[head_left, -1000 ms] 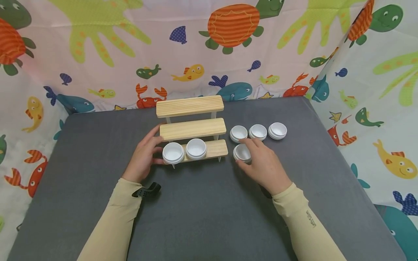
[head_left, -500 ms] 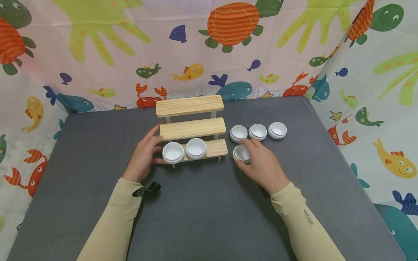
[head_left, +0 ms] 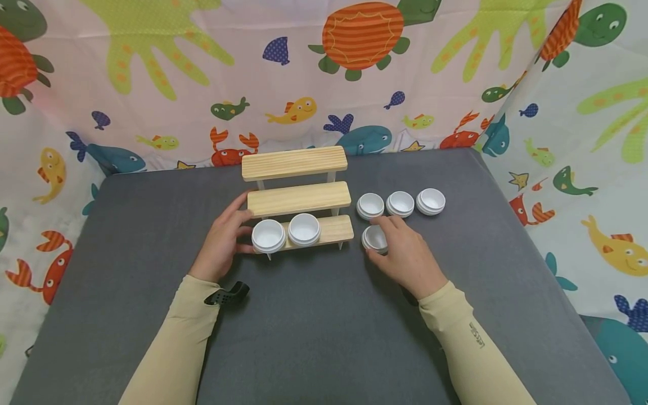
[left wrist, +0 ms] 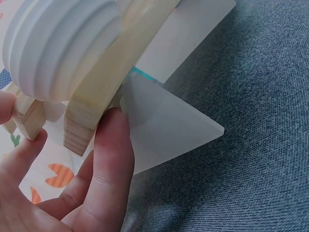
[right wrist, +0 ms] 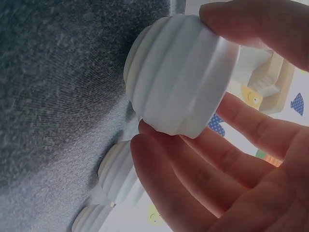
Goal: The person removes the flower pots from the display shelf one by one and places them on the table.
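A three-tier wooden display stand point(head_left: 298, 198) with pale legs stands on the grey cloth. My left hand point(head_left: 219, 246) holds its left end, the fingertips point(left wrist: 113, 128) against the board ends in the left wrist view. On the lowest board sit two white ribbed cups, a left one point(head_left: 269, 236) and a right one point(head_left: 304, 229). Right of the stand, my right hand point(head_left: 409, 259) grips another white ribbed cup point(head_left: 373, 239) between thumb and fingers. In the right wrist view this cup point(right wrist: 178, 77) is at or very near the cloth; its base contact is unclear.
Behind the gripped cup, three more white cups stand in a row: left point(head_left: 370, 206), middle point(head_left: 400, 203) and right point(head_left: 431, 201). A sea-animal printed curtain point(head_left: 177, 124) borders the grey table point(head_left: 324, 337) at the back and sides. A black strap point(head_left: 228, 294) circles the left wrist.
Almost nothing differs. The right hand and its cup have shifted only very slightly; the left hand and the stand keep their place.
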Motion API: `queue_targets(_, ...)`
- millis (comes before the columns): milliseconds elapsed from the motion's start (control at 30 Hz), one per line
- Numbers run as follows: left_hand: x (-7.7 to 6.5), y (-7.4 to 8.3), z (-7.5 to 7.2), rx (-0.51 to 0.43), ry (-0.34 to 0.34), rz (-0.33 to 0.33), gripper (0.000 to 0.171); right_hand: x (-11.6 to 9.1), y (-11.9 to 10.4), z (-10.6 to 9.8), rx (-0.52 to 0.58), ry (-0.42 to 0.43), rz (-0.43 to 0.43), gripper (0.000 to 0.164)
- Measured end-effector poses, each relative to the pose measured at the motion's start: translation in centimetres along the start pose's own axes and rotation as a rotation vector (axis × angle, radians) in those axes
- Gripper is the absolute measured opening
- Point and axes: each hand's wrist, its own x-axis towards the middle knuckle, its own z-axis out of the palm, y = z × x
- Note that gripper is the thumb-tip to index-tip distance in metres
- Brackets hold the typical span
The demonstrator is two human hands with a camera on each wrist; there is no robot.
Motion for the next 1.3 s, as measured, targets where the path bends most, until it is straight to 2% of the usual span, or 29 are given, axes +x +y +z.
queue_targets(833,-0.27,0.2,0.29,0.006,0.004,0.03,0.06,0.03,0.24,0.11,0.009,-0.006,0.001,0.057)
queue_targets(1300,-0.15,-0.02,0.24,0.003,-0.005,0.024,0.06,0.03,0.23,0.33,0.007,-0.028,0.033,0.061)
